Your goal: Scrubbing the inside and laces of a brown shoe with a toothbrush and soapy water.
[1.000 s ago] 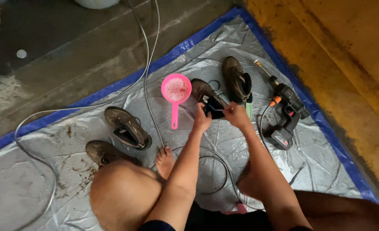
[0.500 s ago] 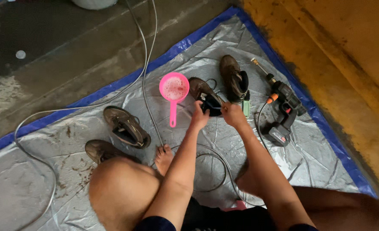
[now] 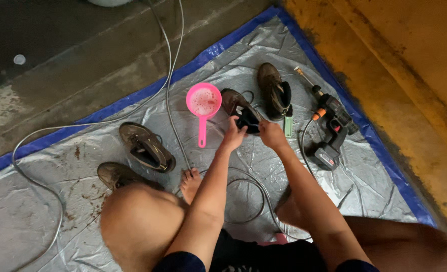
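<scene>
Both hands hold one brown boot [image 3: 237, 108] that lies on the silver sheet [image 3: 42, 216] near its far edge: the left hand [image 3: 232, 136] has its fingers curled on the boot's dark opening, and the right hand [image 3: 270, 133] grips the same opening from the other side. A pink scoop [image 3: 203, 103] with foam in it lies just left of the boot, and a second boot [image 3: 273, 89] lies just right of it. A spray tool [image 3: 330, 132] with a hose lies nearer the sheet's right edge, and two more shoes [image 3: 145, 146] lie toward the left side.

Both arms reach forward, left hand [image 3: 232, 137] and right hand [image 3: 271, 134] clenched.
</scene>
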